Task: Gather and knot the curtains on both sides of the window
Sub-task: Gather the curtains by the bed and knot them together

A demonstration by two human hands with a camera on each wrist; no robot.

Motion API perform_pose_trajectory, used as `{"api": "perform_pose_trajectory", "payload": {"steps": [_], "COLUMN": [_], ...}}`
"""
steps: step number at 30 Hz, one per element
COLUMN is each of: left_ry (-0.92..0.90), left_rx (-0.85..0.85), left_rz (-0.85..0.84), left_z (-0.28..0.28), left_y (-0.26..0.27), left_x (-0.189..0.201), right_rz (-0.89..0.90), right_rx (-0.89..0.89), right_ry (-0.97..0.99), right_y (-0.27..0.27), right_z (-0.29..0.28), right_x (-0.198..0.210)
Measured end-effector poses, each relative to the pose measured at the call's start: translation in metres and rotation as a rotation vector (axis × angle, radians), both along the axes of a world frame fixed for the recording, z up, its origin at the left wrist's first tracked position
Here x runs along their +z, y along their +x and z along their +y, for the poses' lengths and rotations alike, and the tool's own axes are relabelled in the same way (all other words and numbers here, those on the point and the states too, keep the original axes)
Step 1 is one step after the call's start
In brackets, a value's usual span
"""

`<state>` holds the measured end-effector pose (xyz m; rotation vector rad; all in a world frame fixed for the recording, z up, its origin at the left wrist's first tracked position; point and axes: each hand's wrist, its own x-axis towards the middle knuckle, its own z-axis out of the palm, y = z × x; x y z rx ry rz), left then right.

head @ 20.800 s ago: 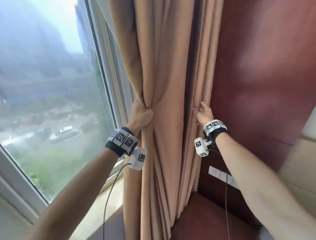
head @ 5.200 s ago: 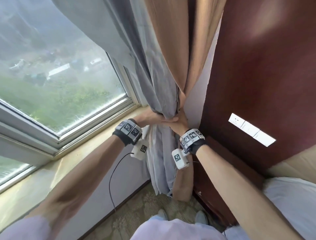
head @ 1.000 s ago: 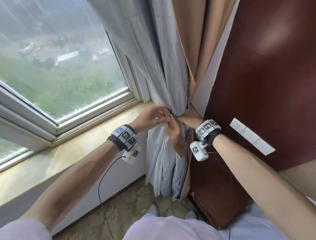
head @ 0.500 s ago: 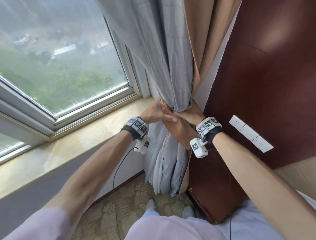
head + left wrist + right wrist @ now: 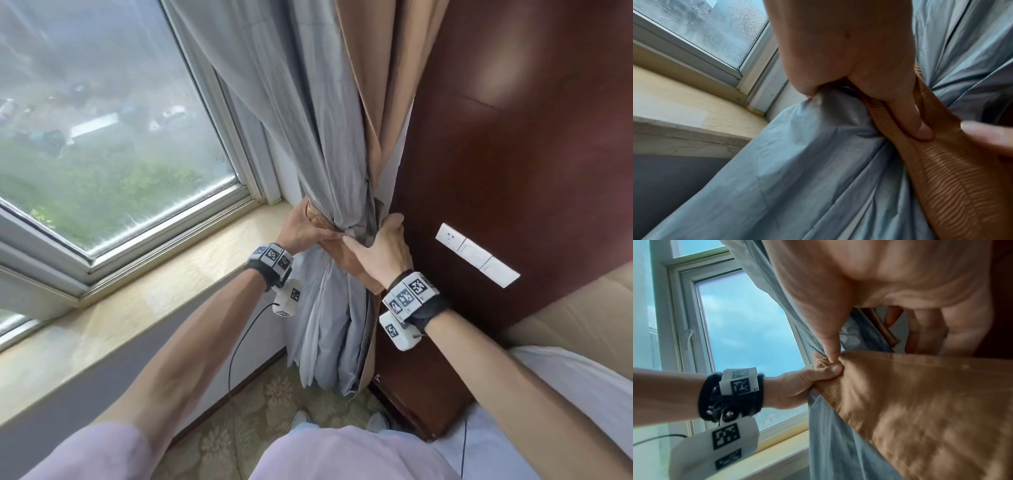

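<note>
The curtain hangs bunched in the window corner, with grey lining in front and tan fabric behind. A tan strip wraps round the bunch at sill height. My left hand grips that strip on the bunch's left. In the left wrist view its thumb presses the ribbed tan fabric against the grey lining. My right hand curls round the bunch from the right. Its thumb pushes into the tan fabric right beside my left hand. The back of the bunch is hidden.
The window and its beige sill lie to the left. A dark red wood panel with a white switch plate stands close on the right. Patterned carpet is below, and white bedding sits at lower right.
A second ago my left fingers were spread beside a loose tan end. Now they grip tan fabric drawn tight across the bunch. My right hand has stayed round the bunch.
</note>
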<state>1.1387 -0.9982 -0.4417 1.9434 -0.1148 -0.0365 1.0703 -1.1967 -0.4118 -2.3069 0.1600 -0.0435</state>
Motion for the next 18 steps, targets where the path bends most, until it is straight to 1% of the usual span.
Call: {"api": "perform_pose_trajectory", "payload": {"steps": [2,4,6,8,10,12,13,15,18], "left_ry": [-0.026,-0.040,-0.033,-0.026,-0.018,-0.022,-0.024,-0.030,-0.028], "left_rx": [0.004,0.005,-0.001,-0.005,0.007,0.007,-0.008,-0.026,-0.078], "left_rz": [0.008,0.020,0.009,0.008,-0.018,-0.035,-0.040,-0.036,-0.020], "left_z": [0.001,0.003,0.004,0.004,0.002,0.000,-0.001,-0.001,-0.001], "left_y": [0.000,-0.001,-0.002,-0.005,-0.009,-0.012,-0.013,-0.015,-0.020], "left_x": [-0.001,-0.002,-0.002,-0.002,-0.003,-0.005,-0.005,-0.003,0.004], "right_rz": [-0.003,-0.003,-0.038,-0.076,-0.032,0.020,0.008,-0.082,-0.210], "right_rx": [0.018,0.038,0.039,0.057,0.134,0.250,0.310,0.401,0.417], "right_ry": [0.017,0.097,0.185,0.209,0.150,0.025,-0.012,-0.017,0.042], "right_y": [-0.007,-0.009,-0.012,-0.016,-0.020,-0.026,-0.030,-0.039,-0.049], "right_z": [-0.005,-0.011,-0.018,-0.027,-0.032,-0.034,-0.034,-0.036,-0.046], "right_x": [-0.003,-0.007,-0.011,-0.015,-0.018,-0.021,-0.022,-0.019,0.000]}}
